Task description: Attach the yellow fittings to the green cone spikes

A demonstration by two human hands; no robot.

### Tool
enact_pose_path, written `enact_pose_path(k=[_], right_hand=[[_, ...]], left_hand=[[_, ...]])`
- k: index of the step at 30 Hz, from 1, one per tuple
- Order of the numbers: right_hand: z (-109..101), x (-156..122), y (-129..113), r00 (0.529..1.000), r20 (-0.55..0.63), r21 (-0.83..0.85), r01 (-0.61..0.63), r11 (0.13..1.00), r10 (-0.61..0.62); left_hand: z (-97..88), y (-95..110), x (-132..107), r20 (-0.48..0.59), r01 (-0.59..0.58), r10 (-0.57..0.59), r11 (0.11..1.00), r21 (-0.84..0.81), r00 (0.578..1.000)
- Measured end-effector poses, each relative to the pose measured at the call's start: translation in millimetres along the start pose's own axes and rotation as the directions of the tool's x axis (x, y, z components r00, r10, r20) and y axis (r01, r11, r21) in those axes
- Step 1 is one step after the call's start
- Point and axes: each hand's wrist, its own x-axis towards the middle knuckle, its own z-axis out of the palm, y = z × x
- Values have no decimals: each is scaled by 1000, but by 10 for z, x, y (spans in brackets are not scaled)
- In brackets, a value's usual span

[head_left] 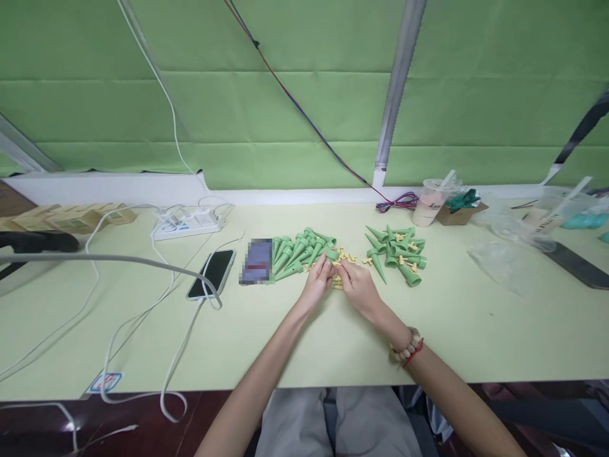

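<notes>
At the far left of the frame, a row of tan blocks (78,219) lines the back of the pale surface (476,343), with a black object (38,241) in front of it. Left of centre sit a white power strip (193,223) and, lower down, a phone (212,274), with pale cables looping around both. Next comes a flat, dark rectangle (257,261) (pixelated, so its detail is lost), and just beside it, near the middle of the frame, a heap of green cones (295,251), many lying side by side.

At the centre, the left hand (318,279) has its fingers closed around a green cone piece (332,255). The right hand (359,285) meets it, fingertips drawn together; whether they grip anything I cannot tell. Small yellow pieces (349,255) lie scattered behind and beneath the hands. A beaded bracelet (406,346) circles the right wrist.

Right of centre, a second group of green cones (397,251) lies loosely with yellow pieces among it. Farther right, towards the back, stand a cup (427,203) and a small cardboard box (454,216), then clear plastic bags (497,257) and a dark, flat object (580,265) at the right edge.
</notes>
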Motion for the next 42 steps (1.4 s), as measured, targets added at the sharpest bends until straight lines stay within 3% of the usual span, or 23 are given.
enact_pose_path(k=[2,4,7,10,12,14,16,18,20,25,29,32,34,37,40,42], right_hand=[[-41,9,-51,990,76,194,-133,972,120],[-100,23,-89,954,203,380,-283,881,219],[-185,47,-149,858,426,585,-504,636,288],[-226,67,-226,766,594,692,-642,331,243],[-221,72,-258,754,614,711,-656,252,233],[-195,66,-242,784,557,691,-621,370,274],[-163,51,-170,858,395,578,-509,637,327],[-138,35,-62,941,135,317,-338,886,310],[-129,27,46,975,-27,75,-217,973,219],[-137,34,181,998,-21,-146,51,988,-55],[-115,31,187,988,-10,-300,143,943,-153],[-94,30,164,983,-52,-316,153,936,-178],[-77,32,132,990,-80,-247,95,964,-118],[-32,39,70,992,-83,18,-97,995,98],[21,51,26,937,107,396,-348,850,334],[34,57,18,894,223,509,-447,736,389]], left_hand=[[3,2,-5,-16,-27,27,999,39,1000],[-5,13,-13,-26,-51,54,995,86,998],[-19,29,-27,-27,-86,91,986,144,995],[0,21,-36,-3,-73,73,992,106,997],[34,-3,-40,31,-28,26,999,44,999],[71,-35,-39,48,3,-2,1000,-5,999],[95,-68,-29,16,-11,12,999,-52,1000],[95,-92,-11,-49,-41,36,994,-99,998],[77,-100,7,-82,-40,30,992,-120,996],[29,-39,11,-71,-7,2,998,-64,997],[48,13,-9,-40,4,-5,1000,-27,999],[87,3,-24,2,51,-51,998,-39,999],[114,-15,-38,7,62,-62,997,-38,998],[146,-14,-63,-43,1,0,1000,30,999],[166,32,-82,-27,-50,52,996,74,998],[172,67,-82,-9,-43,44,998,54,999]])
